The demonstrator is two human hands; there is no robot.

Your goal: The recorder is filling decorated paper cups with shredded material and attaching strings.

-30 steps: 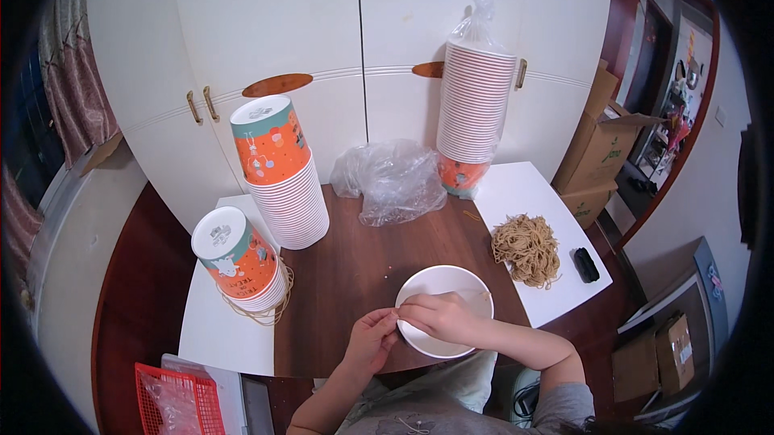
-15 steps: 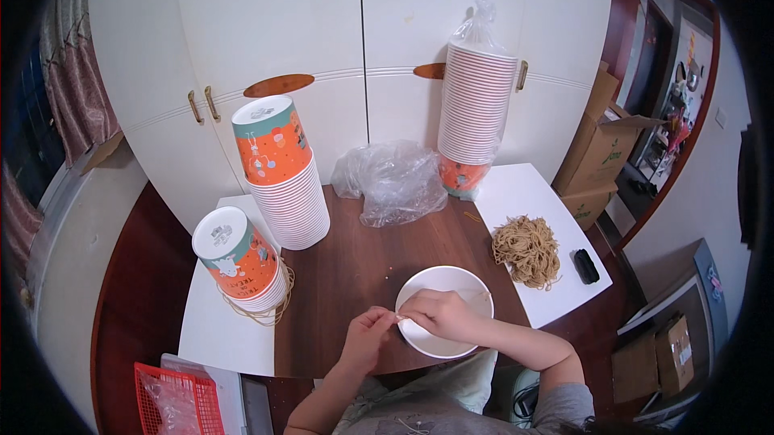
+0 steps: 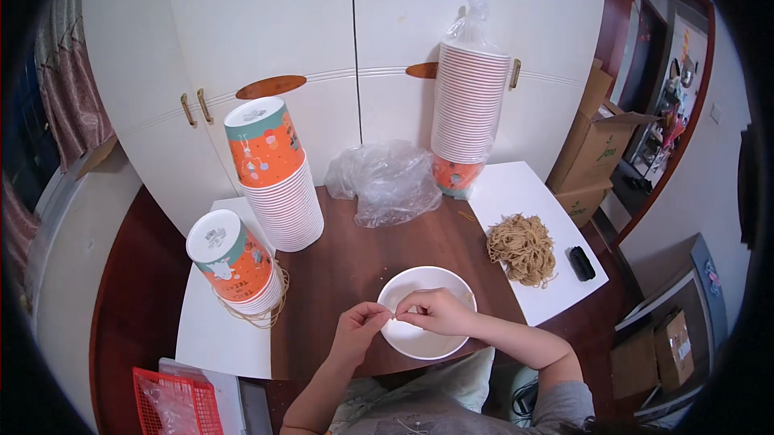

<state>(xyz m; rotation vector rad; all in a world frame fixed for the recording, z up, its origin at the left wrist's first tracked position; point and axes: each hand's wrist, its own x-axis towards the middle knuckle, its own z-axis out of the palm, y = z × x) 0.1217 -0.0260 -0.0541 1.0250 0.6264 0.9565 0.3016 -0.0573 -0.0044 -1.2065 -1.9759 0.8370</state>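
Observation:
A white-lined paper bucket (image 3: 433, 345) stands mouth up near the table's front edge. At its left rim, my left hand (image 3: 357, 332) has thumb and forefinger pinched together. My right hand (image 3: 436, 312) reaches over the bucket's mouth, its fingertips pinched close to the left ones. Whatever sits between the fingertips is too small to make out. A small light brown bit (image 3: 468, 298) shows on the bucket's right inner wall. To the right lies a tangled heap of tan cords (image 3: 521, 249). On the left, a short upturned stack of orange printed buckets (image 3: 234, 262) has cord loops (image 3: 281, 294) hanging round it.
Behind the short stack rises a taller upturned bucket stack (image 3: 278, 185). A crumpled clear plastic bag (image 3: 385, 183) lies at the back, beside a bagged bucket stack (image 3: 470, 108). Right of the cords is a black object (image 3: 581, 264). A red basket (image 3: 211, 409) sits below the table's left side.
The bucket has shifted slightly left under my hands. My right hand has drawn back a little from the rim, and its fingers are more bent. The whole view has turned slightly.

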